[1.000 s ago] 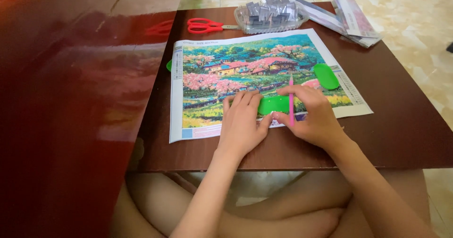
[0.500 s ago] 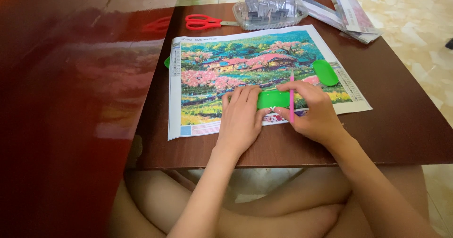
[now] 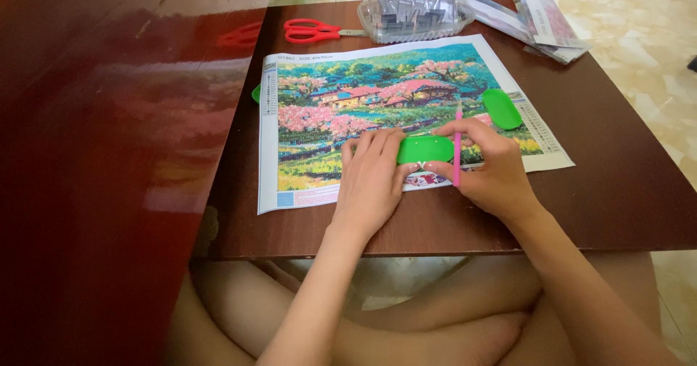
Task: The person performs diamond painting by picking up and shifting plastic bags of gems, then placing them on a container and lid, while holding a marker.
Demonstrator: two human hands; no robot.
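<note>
While the left hand (image 3: 372,181) lies flat, the right hand (image 3: 485,170) pinches pen (image 3: 457,148) beside green tray (image 3: 425,149).

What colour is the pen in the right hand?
The pen is pink; head view.

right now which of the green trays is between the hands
The green tray on the lower middle of the canvas, touched by the left hand and right hand. The other green tray lies untouched at the canvas's right edge.

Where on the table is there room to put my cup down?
Bare wood lies right of the picture sheet, out to the table edge, and along the near edge. The back is crowded: red scissors, clear box, flat packets.
</note>
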